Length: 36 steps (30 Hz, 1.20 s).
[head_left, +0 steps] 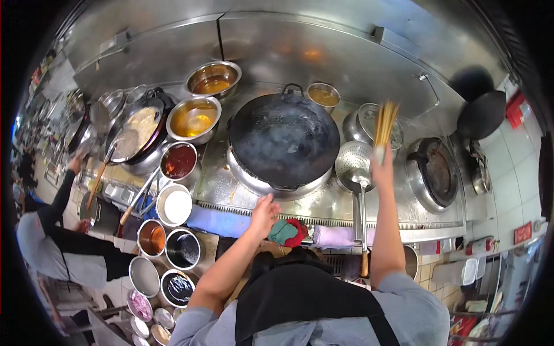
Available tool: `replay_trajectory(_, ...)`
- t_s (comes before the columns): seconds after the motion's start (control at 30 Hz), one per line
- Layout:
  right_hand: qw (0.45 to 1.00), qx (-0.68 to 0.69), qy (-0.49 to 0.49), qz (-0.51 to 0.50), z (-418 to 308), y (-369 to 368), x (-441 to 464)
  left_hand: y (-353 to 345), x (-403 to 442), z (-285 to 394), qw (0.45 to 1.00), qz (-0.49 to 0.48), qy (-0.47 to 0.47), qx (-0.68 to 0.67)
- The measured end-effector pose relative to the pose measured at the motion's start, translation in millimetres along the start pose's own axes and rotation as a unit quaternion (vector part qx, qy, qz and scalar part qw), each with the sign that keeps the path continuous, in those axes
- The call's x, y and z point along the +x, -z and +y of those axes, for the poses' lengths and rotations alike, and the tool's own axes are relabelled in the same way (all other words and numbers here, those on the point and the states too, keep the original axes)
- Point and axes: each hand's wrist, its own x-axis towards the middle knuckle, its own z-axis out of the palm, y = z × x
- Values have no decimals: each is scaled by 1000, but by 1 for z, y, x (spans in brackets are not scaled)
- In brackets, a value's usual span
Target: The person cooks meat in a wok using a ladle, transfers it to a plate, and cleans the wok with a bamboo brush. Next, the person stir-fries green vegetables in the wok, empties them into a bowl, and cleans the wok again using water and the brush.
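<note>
A large black wok (284, 138) sits on the burner in the middle, with faint steam over its dark surface. My right hand (380, 163) is closed around a bamboo brush (385, 122), bristles up, to the right of the wok. My left hand (265, 215) hangs at the wok's front edge with its fingers apart and nothing in it. Below my right hand, a perforated skimmer (351, 158) and a long-handled ladle (362, 180) rest over a pan. A green and red cloth (287, 232) lies near my left hand.
Metal bowls of yellow liquid (194, 119) stand left of the wok. Pots of sauces (179, 161) and powders line the lower left. A co-worker (69, 242) stands at the far left beside another wok (140, 130). A smaller wok (437, 173) sits at right.
</note>
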Motion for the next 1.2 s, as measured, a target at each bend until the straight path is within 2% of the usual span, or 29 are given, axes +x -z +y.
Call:
replay_trajectory(0.07, 985, -114, 110, -71, 43, 29, -66, 50, -14, -13, 994, -84, 55, -36)
replay_trajectory(0.1, 983, -126, -15, -131, 43, 42, -97, 69, -25, -18, 990, -119, 77, -24)
replay_trajectory(0.17, 960, -163, -90, -208, 31, 53, -145, 97, -43, -31, 982, -153, 111, -6)
replay_trajectory(0.2, 926, -212, -143, -278, 13, 51, -152, 108, -46, -41, 980, -151, 121, 50)
replay_trajectory(0.27, 915, -249, -72, -310, 65, 29, -171, 124, -42, -57, 972, -157, 136, 110)
replay_trajectory(0.3, 915, -251, -78, -306, 75, 24, -180, 131, -36, -66, 947, -133, 130, 260)
replay_trajectory(0.33, 934, -228, -44, -270, 81, 17, -189, 142, -29, -77, 901, -105, 119, 404)
replay_trajectory(0.37, 951, -203, -8, -234, 83, 14, -198, 168, -10, -97, 865, -111, 91, 480)
replay_trajectory(0.4, 951, -201, -6, -233, 86, 21, -206, 202, 8, -117, 865, -110, 88, 481)
replay_trajectory(0.43, 965, -220, 40, -134, 90, 34, -217, 234, 26, -134, 769, -122, 23, 627)
replay_trajectory(0.47, 968, -236, 85, -31, 98, 48, -227, 247, 36, -139, 647, -127, -44, 751)
replay_trajectory(0.5, 950, -310, 35, -18, 112, 58, -244, 243, 30, -131, 647, -127, -49, 751)
replay_trajectory(0.53, 924, -383, -18, -2, 127, 66, -255, 241, 16, -122, 690, -81, 43, 718)
replay_trajectory(0.57, 923, -384, -20, 4, 141, 69, -255, 236, 8, -115, 722, -36, 136, 677)
replay_trajectory(0.6, 955, -195, -212, -71, 159, 73, -254, 241, 9, -119, 721, -42, 134, 678)
replay_trajectory(0.63, 912, 11, -387, -140, 172, 80, -253, 259, 7, -126, 749, -24, 125, 650)
replay_trajectory(0.67, 921, -44, -349, -169, 178, 87, -238, 279, 8, -135, 776, -3, 115, 620)
replay_trajectory(0.7, 954, -198, -190, -117, 173, 91, -222, 303, 13, -145, 777, -2, 116, 619)
replay_trajectory(0.73, 939, -339, -17, -60, 158, 92, -203, 327, 21, -154, 742, -45, 70, 665)
replay_trajectory(0.77, 939, -329, -54, -85, 119, 93, -183, 339, 27, -159, 705, -83, 21, 704)
replay_trajectory(0.8, 937, -318, -88, -115, 73, 92, -171, 342, 26, -160, 713, -69, 19, 697)
replay_trajectory(0.87, 965, -114, -191, -138, 21, 72, -158, 341, 24, -162, 745, 47, 117, 655)
replay_trajectory(0.9, 958, 66, -231, -157, 5, 58, -150, 342, 23, -166, 759, 67, 117, 637)
replay_trajectory(0.93, 914, 240, -277, -173, -12, 45, -147, 343, 19, -172, 777, 90, 97, 616)
replay_trajectory(0.97, 847, 377, -310, -210, -30, 30, -142, 347, 13, -177, 789, 111, 79, 598)
replay_trajectory(1.0, 844, 373, -313, -227, -36, 8, -139, 345, 2, -179, 795, 124, 84, 588)
replay_trajectory(1.07, 900, 261, -192, -292, -46, -36, -127, 327, -17, -173, 786, 109, 84, 603)
replay_trajectory(1.13, 893, 223, -158, -358, -93, -71, -125, 324, -37, -174, 787, 105, 100, 600)
replay_trajectory(1.2, 853, 241, -170, -431, -115, -108, -111, 327, -54, -182, 774, 98, 35, 624)
